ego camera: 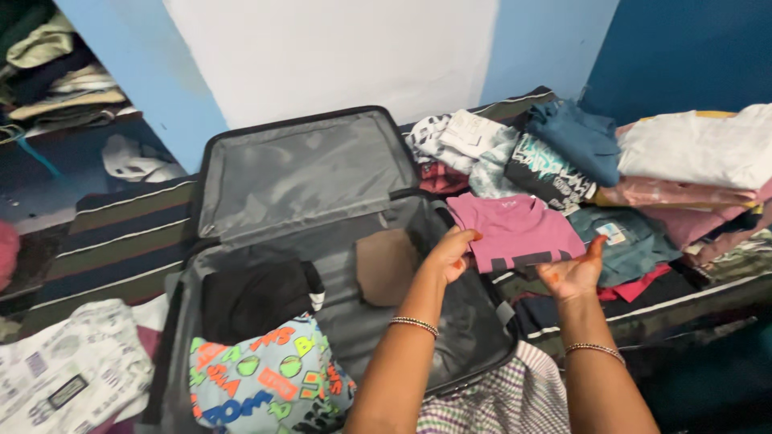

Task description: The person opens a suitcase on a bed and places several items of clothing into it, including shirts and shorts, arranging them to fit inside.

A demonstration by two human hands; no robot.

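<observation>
A folded pink T-shirt (515, 227) lies just right of an open grey suitcase (305, 173). My left hand (452, 251) touches the shirt's left edge at the suitcase rim, fingers curled on the cloth. My right hand (572, 272) rests at the shirt's lower right edge, palm up and fingers spread. Both wrists wear thin bangles. Inside the suitcase lie a black garment (256, 297), a light blue garment with bright letters (265, 378) and a brown folded piece (388, 264).
Folded clothes are piled at the right: a teal garment (575, 137), a white one (696, 145), pink ones (683, 197), and a black and white print (547, 173). A striped bedspread (121, 241) lies under everything. A printed white cloth (68, 370) is at lower left. Shelves with clothes (56, 72) stand upper left.
</observation>
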